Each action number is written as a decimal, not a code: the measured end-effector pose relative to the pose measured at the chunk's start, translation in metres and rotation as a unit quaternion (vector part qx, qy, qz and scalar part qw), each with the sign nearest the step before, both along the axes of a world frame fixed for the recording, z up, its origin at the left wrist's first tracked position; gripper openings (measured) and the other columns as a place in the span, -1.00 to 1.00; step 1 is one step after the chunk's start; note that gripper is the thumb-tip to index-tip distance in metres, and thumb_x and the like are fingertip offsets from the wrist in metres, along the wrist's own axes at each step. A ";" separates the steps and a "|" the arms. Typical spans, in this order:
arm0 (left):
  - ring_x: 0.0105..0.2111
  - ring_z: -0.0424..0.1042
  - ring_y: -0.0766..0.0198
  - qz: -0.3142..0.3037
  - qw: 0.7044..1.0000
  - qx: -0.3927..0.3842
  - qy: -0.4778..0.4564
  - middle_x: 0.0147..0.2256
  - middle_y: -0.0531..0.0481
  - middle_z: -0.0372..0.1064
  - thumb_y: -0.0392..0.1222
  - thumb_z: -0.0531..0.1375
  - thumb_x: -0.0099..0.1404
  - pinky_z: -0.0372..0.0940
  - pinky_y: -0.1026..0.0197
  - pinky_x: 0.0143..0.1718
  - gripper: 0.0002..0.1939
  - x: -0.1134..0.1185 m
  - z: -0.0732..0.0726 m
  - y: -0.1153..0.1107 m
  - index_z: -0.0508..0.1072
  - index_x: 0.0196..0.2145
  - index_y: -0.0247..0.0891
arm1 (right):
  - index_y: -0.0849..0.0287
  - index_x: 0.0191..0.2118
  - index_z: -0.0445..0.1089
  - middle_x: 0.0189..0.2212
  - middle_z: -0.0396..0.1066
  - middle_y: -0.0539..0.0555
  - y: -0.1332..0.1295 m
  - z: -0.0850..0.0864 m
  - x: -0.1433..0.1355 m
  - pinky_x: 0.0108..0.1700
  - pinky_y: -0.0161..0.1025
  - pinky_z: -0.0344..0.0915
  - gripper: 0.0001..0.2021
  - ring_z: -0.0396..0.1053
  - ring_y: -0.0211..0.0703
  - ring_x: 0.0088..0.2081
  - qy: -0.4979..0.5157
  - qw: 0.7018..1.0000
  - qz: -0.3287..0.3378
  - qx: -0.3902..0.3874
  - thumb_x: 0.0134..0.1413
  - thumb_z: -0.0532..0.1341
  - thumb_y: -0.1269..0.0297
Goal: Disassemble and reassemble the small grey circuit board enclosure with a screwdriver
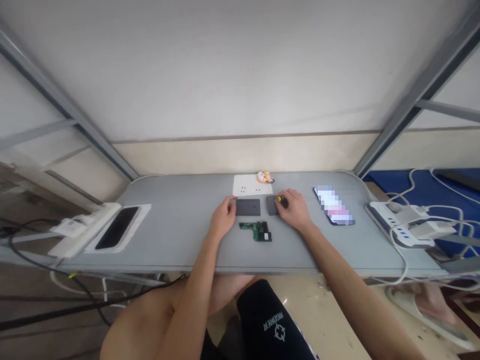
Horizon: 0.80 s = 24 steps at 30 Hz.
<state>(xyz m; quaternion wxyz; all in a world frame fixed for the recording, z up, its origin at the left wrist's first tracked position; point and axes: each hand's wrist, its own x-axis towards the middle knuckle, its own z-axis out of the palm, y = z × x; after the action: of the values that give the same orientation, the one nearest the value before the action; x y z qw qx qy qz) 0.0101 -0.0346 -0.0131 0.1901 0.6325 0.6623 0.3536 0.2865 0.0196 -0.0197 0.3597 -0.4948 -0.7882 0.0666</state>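
Note:
My left hand (pixel 224 216) has its thumb and fingers closed at the left edge of a flat dark grey case piece (pixel 248 207), which lies on the grey table. My right hand (pixel 295 209) is wrapped round a short black handle with a yellow end (pixel 280 198), which looks like a screwdriver; its tip is hidden. Beneath those fingers sits a second dark grey piece (pixel 271 205), partly covered. Nearer to me lies a green circuit board (pixel 258 232) with black parts. Behind the case pieces, several tiny dark screws (pixel 243 190) rest on a white sheet (pixel 248 182).
An orange-and-white animal-face case (pixel 264 177) stands on the sheet's corner. A lit phone (pixel 333 205) lies to the right, beside a power strip (pixel 401 225) with cables. On the left are a dark phone (pixel 117 228) and a white power strip (pixel 85 229). A wall rises behind the table.

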 end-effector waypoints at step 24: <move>-0.09 0.50 0.10 0.026 0.994 0.085 0.060 -0.12 -0.14 0.53 -0.25 0.08 0.46 0.40 0.03 0.03 -0.72 -0.005 -0.010 0.007 0.49 0.05 -0.22 | 0.07 -0.06 0.51 0.02 0.46 0.16 -0.076 0.029 -0.022 -0.04 -0.01 0.21 -0.72 0.36 0.01 -0.10 -0.076 0.973 0.218 0.000 0.31 0.24 0.00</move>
<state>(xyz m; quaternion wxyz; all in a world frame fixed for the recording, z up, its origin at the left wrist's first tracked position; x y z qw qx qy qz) 0.0048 -0.0278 -0.0234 0.0859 0.6490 0.6563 0.3750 0.2641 -0.0559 0.0097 0.2756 -0.3153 -0.9019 0.1059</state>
